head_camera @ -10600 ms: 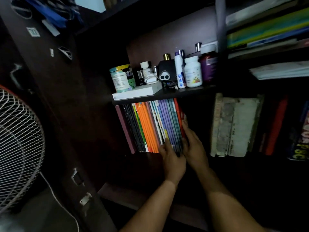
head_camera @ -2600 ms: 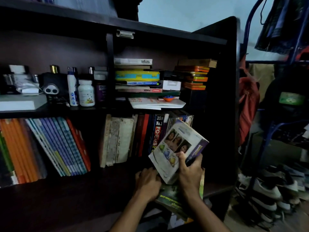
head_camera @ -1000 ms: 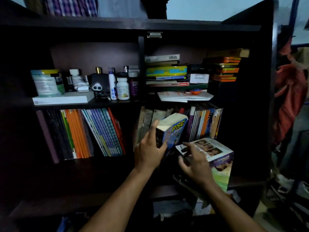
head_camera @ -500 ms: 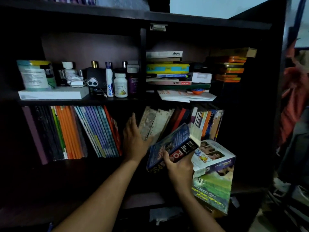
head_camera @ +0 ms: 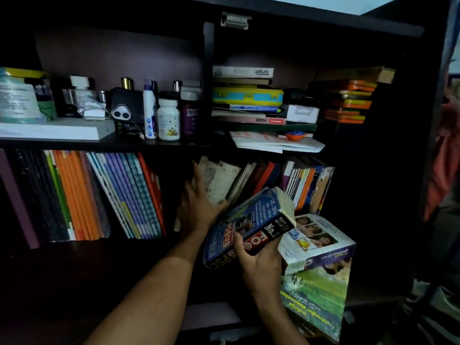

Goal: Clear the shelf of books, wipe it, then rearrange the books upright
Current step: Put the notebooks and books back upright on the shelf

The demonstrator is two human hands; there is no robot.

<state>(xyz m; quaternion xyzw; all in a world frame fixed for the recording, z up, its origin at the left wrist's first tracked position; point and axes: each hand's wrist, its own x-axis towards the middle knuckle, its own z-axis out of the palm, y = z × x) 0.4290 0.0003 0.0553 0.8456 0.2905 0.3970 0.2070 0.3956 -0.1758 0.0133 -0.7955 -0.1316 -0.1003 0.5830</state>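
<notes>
My right hand (head_camera: 261, 262) grips a thick blue and black book (head_camera: 251, 225), tilted in front of the lower right shelf compartment. My left hand (head_camera: 199, 207) presses flat against worn pale books (head_camera: 219, 183) that lean in that compartment. More upright books (head_camera: 306, 185) stand to their right. A white-covered book (head_camera: 316, 240) lies on a green-covered one (head_camera: 316, 295) at the shelf's front right. Orange, blue and black books (head_camera: 99, 195) lean in the lower left compartment.
The upper shelf holds bottles and jars (head_camera: 166, 118), a white box (head_camera: 54, 130), and flat stacks of books (head_camera: 249, 98) with orange ones (head_camera: 348, 100) at the right. The dark cabinet side wall (head_camera: 398, 170) stands to the right. Red cloth (head_camera: 445, 158) hangs beyond it.
My right hand pulled the thick blue book out of the row and tilted it forward. My left hand moved from that book onto the worn pale books.
</notes>
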